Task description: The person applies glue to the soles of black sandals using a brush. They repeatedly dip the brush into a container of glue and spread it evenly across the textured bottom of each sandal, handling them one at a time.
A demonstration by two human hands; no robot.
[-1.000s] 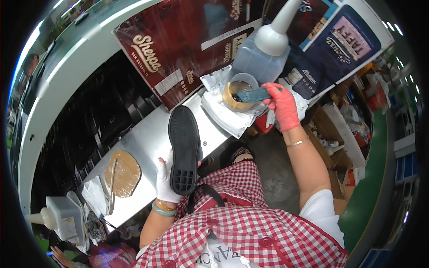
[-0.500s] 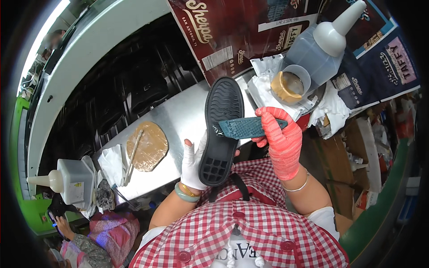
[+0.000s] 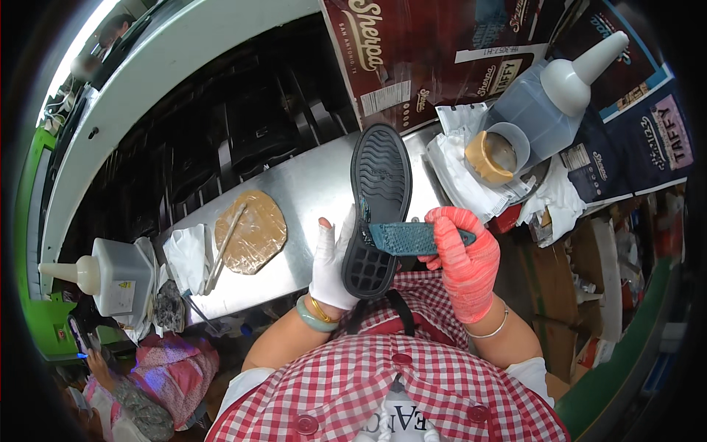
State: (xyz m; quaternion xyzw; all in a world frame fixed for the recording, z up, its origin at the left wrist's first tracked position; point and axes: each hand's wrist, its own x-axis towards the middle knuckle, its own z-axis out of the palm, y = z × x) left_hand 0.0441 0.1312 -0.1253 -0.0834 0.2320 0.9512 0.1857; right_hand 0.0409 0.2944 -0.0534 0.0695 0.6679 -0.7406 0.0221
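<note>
A black shoe sole (image 3: 381,173) is held up over the near edge of the metal bench, its ridged and gridded face toward me. My left hand (image 3: 331,267), in a white glove with a bare thumb tip, is closed round the sole from its left side and beneath. My right hand (image 3: 467,261), in a coral-red knit glove, pinches a flat teal brush (image 3: 411,239) with a textured handle. The brush's left end touches the sole's left edge, above the grid part, where the surface looks wet. Its bristles are hard to make out.
A clear bottle with a white nozzle (image 3: 541,103) and a small cup (image 3: 497,156) stand at right on white tissues. On the bench lies a wrapped brown disc (image 3: 254,232) with a stick. Another nozzle bottle (image 3: 121,276) is at left. A co-worker's arm (image 3: 136,398) shows lower left.
The brush has moved down along the sole, from its middle toward the gridded end. The sole sits more upright and slightly further right in view.
</note>
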